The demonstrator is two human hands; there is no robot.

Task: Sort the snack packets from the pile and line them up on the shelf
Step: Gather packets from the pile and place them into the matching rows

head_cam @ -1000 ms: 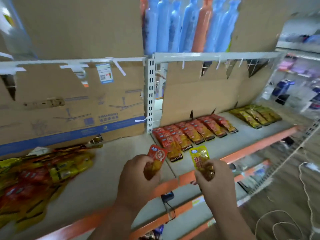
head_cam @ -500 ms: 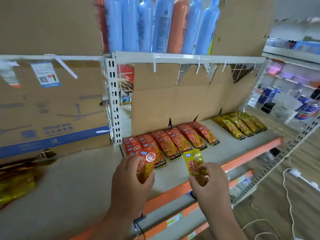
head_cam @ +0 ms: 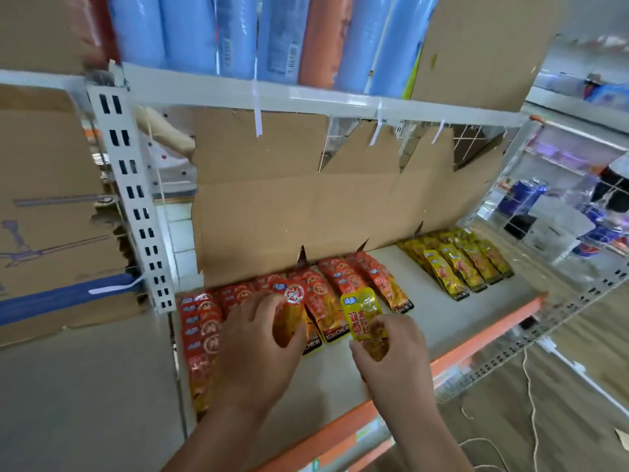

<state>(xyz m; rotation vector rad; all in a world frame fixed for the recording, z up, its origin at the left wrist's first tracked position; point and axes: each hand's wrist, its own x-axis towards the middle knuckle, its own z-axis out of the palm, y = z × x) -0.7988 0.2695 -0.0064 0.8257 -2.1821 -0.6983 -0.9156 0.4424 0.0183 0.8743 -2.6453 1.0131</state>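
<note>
Above shelf (head_cam: 452,318), left hand (head_cam: 258,349) pinches red packet (head_cam: 292,301), right hand (head_cam: 391,352) yellow packet (head_cam: 360,311) (near edge (head_cam: 483,333))

A red packet (head_cam: 292,311), pinched upright in the left hand (head_cam: 258,349), hangs over the overlapping red rows (head_cam: 374,284) lined up across the left and middle of the shelf (head_cam: 476,308). A yellow packet (head_cam: 360,315), gripped by its lower end in the right hand (head_cam: 391,356), stands just beside it. Yellow rows (head_cam: 459,264) lie flat well to the right, near the back corner.
</note>
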